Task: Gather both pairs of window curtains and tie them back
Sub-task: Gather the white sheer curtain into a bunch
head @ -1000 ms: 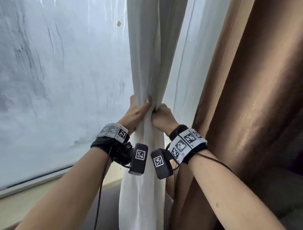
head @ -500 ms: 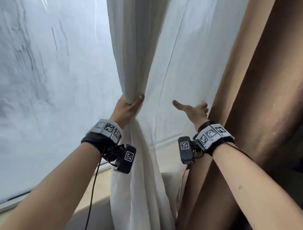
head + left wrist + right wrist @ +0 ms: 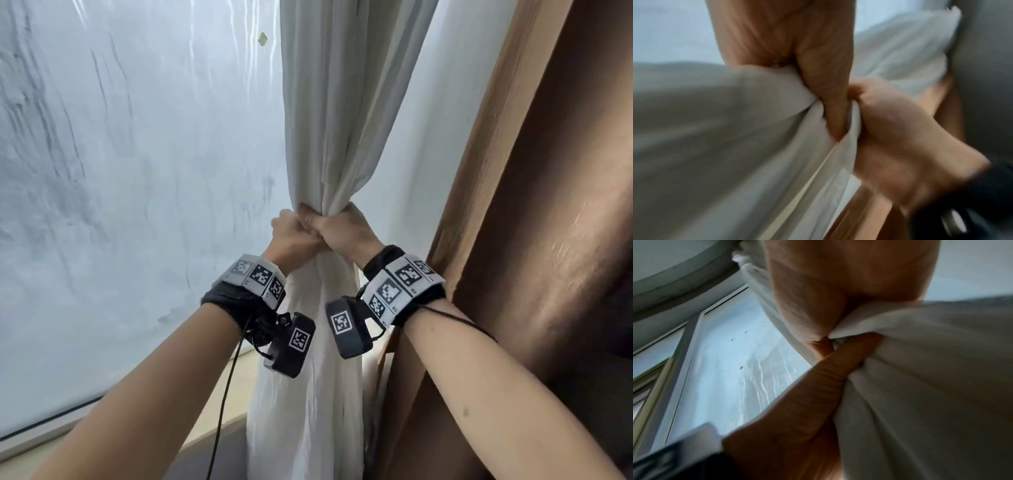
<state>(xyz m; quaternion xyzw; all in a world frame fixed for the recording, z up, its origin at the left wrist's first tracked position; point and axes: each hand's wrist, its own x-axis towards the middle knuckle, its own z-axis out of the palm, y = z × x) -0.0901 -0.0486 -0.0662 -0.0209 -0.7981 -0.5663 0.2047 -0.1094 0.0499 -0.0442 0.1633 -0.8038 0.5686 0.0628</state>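
A white curtain (image 3: 329, 113) hangs in front of the window, bunched into a narrow bundle at wrist height. My left hand (image 3: 291, 233) grips the bundle from the left and my right hand (image 3: 337, 226) grips it from the right, with the two fists touching. In the left wrist view my left hand (image 3: 830, 100) has its thumb pressed into the white curtain (image 3: 735, 129), with the right hand (image 3: 900, 138) beside it. The right wrist view shows my right hand (image 3: 828, 305) closed on the folds of the white curtain (image 3: 931, 386). A brown curtain (image 3: 531, 222) hangs just to the right.
The streaked window pane (image 3: 137, 164) fills the left side, with its sill (image 3: 212, 431) low down. The brown curtain stands close against my right forearm. Black cables hang from both wrist cameras. No tie-back is in view.
Half a second ago my right hand was open and stretched out to the right, near the brown curtain. It has swung back left and now grips the white bundle beside my left hand.
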